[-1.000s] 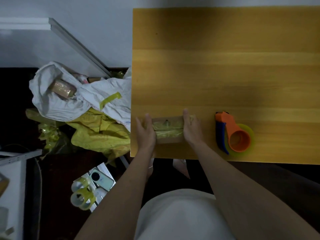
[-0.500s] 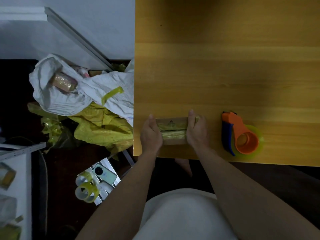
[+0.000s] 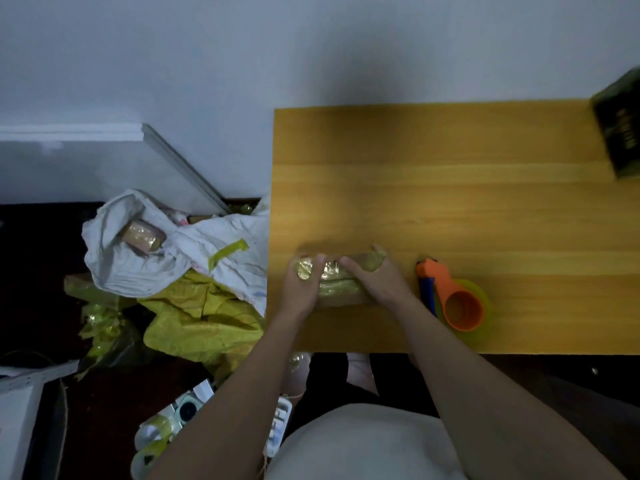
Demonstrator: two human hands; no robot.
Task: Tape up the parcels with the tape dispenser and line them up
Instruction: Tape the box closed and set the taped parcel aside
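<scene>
Both hands shifted onto parcel (image 3: 337, 284) top, gripping | L (image 3: 300, 289) R (image 3: 375, 282) | nr table (image 3: 450, 202) front-left edge | dispenser (image 3: 453, 299) just right

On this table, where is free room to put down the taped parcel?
Free: the wide far half of the table, from its left edge to the dark box. Crowded: the near strip, where both hands hold the parcel and the tape dispenser lies to the right.
</scene>
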